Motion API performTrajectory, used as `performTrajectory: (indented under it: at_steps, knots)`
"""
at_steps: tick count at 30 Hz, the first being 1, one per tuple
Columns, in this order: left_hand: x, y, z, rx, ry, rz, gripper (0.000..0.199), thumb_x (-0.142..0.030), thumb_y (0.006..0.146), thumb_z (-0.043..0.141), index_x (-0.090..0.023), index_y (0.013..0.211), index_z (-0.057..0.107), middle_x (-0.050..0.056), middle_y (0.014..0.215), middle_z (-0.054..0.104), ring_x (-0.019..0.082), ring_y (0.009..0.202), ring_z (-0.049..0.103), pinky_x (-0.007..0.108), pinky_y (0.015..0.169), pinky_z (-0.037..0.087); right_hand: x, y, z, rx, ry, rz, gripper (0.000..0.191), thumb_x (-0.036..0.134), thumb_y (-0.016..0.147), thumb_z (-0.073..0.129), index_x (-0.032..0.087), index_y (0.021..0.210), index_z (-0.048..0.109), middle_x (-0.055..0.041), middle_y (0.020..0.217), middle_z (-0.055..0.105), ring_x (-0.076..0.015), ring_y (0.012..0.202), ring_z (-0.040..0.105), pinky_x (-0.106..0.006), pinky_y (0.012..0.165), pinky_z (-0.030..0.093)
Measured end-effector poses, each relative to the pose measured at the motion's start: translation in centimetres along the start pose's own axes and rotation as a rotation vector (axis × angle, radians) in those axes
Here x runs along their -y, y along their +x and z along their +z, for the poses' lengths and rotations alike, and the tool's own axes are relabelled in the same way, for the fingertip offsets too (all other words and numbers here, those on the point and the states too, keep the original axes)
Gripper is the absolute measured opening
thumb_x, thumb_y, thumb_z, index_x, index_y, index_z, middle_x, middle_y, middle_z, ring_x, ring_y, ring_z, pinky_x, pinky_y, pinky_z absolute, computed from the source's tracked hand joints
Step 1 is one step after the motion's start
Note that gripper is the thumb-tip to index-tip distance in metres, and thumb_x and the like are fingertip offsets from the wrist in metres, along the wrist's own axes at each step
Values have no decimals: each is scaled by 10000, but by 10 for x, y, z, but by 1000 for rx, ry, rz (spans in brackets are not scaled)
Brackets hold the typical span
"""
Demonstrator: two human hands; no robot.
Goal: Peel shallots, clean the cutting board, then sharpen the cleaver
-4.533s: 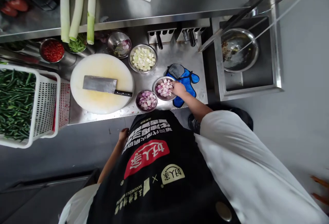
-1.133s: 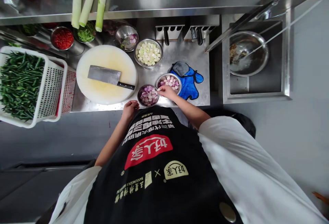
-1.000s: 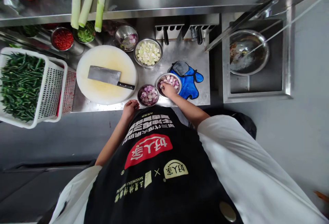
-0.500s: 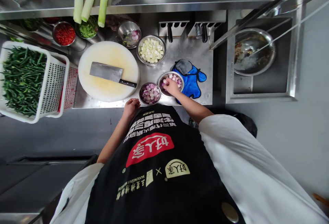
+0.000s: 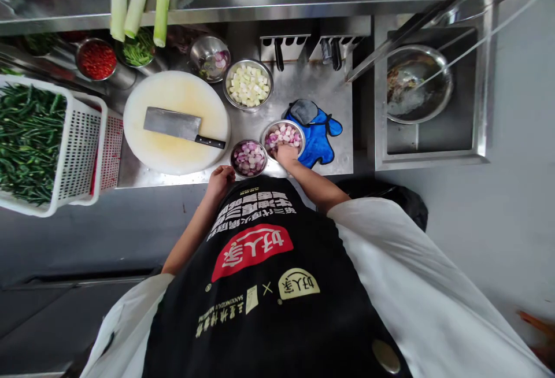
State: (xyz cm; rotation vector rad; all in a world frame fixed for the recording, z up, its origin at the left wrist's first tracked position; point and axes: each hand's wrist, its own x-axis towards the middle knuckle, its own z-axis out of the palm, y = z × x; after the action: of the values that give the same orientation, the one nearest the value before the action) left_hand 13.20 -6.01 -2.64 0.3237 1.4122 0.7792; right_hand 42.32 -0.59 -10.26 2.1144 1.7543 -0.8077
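Shallots [image 5: 286,131] are held in a bowl [image 5: 302,145] on the desk [image 5: 286,88], under the right hand [image 5: 286,154], whose fingers' grasp is hidden; near a second bowl [image 5: 264,166], the left hand [image 5: 221,179] is curled, its grasp unclear.

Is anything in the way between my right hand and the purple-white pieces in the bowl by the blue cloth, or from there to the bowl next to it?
Nothing visible. Your right hand is in the bowl by the blue cloth, at the purple-white pieces; toward the neighbouring bowl, only the two rims show between.
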Motion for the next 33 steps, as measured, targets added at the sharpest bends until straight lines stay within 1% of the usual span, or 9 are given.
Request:
performTrajectory:
  at_steps: [3, 8, 11, 13, 16, 20, 26, 28, 33]
  knots:
    - [-2, -1, 2, 10, 4, 0, 245, -270, 733, 837, -192, 702, 607, 9, 664, 637, 118, 574, 560, 244, 560, 432, 12, 1, 1, -12, 21, 53, 658, 496, 1054, 605, 135, 1601, 554, -262, 1541, 640, -371, 1265, 722, -447, 1035, 563]
    - [-5, -4, 3, 15, 4, -9, 248, -260, 753, 837, -196, 703, 603, 4, 664, 636, 120, 562, 552, 248, 557, 426, 12, 1, -1, 6, 45, 68, 592, 448, 1053, 603, 188, 1583, 560, -212, 1449, 718, -347, 1258, 727, -429, 1041, 550]
    - [-5, -5, 2, 16, 4, -19, 236, -253, 763, 835, -193, 709, 613, 3, 669, 636, 122, 576, 555, 250, 577, 440, 13, 0, 0, 12, 82, 118, 723, 479, 1051, 626, 142, 1660, 429, -219, 1387, 748, -349, 1258, 729, -428, 1037, 552]
    - [-5, -6, 1, 13, 7, -27, 240, -250, 773, 835, -193, 712, 610, 3, 680, 635, 122, 587, 557, 250, 587, 446, 16, 1, 1, 15, 107, 150, 752, 517, 1062, 619, 123, 1663, 398, -224, 1366, 756, -350, 1260, 731, -428, 1038, 551]
    - [-4, -5, 1, 13, 10, -28, 250, -243, 787, 829, -199, 714, 594, 5, 688, 631, 125, 589, 554, 250, 584, 439, 19, 5, 0, -2, 135, 175, 644, 485, 1081, 592, 136, 1609, 474, -212, 1369, 761, -335, 1245, 743, -413, 1035, 554]
    - [-3, -4, 0, 26, 13, -28, 228, -228, 799, 812, -204, 707, 605, 12, 670, 622, 134, 591, 546, 250, 575, 430, 17, 8, 0, -33, 154, 162, 569, 402, 1024, 657, 172, 1543, 608, -196, 1377, 767, -326, 1243, 750, -392, 1026, 565]
    - [-2, -3, -4, -14, 4, -30, 188, -219, 794, 779, -198, 695, 621, 16, 663, 618, 131, 594, 541, 245, 569, 429, 3, 2, 0, -49, 112, 121, 429, 426, 1038, 610, 215, 1380, 760, -162, 1292, 804, -325, 1211, 758, -389, 1021, 574]
    - [-2, -3, -4, -29, -6, -28, 185, -222, 782, 781, -197, 695, 620, 14, 667, 622, 128, 602, 550, 241, 570, 429, 0, -1, 0, -43, 90, 97, 437, 423, 1030, 619, 207, 1387, 751, -165, 1331, 789, -329, 1217, 750, -397, 1039, 569]
    - [-2, -3, -3, -18, -15, -26, 203, -233, 760, 796, -190, 698, 607, 10, 674, 630, 116, 595, 556, 236, 572, 433, 9, -3, 2, -75, 89, 73, 590, 433, 1024, 626, 177, 1555, 614, -205, 1551, 657, -342, 1287, 710, -419, 1043, 575]
